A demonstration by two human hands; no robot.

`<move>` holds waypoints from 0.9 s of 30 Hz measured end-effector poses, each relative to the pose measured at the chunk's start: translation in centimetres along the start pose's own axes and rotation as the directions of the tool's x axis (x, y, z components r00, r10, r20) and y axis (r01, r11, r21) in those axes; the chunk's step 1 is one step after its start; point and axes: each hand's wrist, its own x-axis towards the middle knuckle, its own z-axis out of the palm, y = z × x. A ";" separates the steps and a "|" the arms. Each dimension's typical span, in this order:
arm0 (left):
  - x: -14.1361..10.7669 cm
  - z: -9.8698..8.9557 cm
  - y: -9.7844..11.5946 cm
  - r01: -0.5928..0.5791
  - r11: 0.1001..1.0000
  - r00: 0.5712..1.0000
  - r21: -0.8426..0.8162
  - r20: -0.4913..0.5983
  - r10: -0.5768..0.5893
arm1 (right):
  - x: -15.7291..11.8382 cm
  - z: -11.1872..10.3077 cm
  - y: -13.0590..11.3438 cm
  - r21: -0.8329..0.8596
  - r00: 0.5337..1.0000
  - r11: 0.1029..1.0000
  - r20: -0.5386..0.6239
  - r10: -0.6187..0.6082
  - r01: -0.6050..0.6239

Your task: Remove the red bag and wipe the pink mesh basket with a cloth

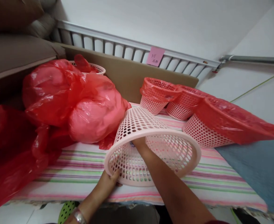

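Pink basket (pixel 137 123), mouth near the striped cloth's (pixel 81 165) front edge — left grip (pixel 113 179) closed on its rim, right grip (pixel 139 142) inside, its hold indiscernible — could roll toward the red bags (pixel 97 118) should the rim slip.

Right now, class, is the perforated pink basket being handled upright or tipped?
Tipped: the perforated pink basket lies with its rim facing the camera, the right hand inside.

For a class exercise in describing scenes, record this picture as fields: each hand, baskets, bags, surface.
Left hand: gripping the tipped basket
Right hand: inside it, fingers unclear
Tipped basket: pink, perforated, mouth toward camera
Red bags: bulging, heaped at left
Other baskets: three at right, red plastic over rims; one behind bags
Surface: striped cloth
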 end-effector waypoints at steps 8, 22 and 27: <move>0.7 0.4 -1.8 -0.030 0.998 0.998 -0.058 -0.065 0.026 | -3.3 -0.6 -0.1 -0.111 0.980 0.991 0.177 0.095 -0.076; 0.1 0.2 -0.9 -0.084 0.996 0.996 0.029 0.037 0.083 | -17.6 -2.5 -2.5 -0.170 0.974 0.985 0.225 0.006 0.034; 0.4 -0.2 -0.9 -0.055 0.997 0.997 0.055 0.063 0.051 | -9.8 -0.7 -1.6 -0.215 0.988 0.976 0.138 0.074 -0.043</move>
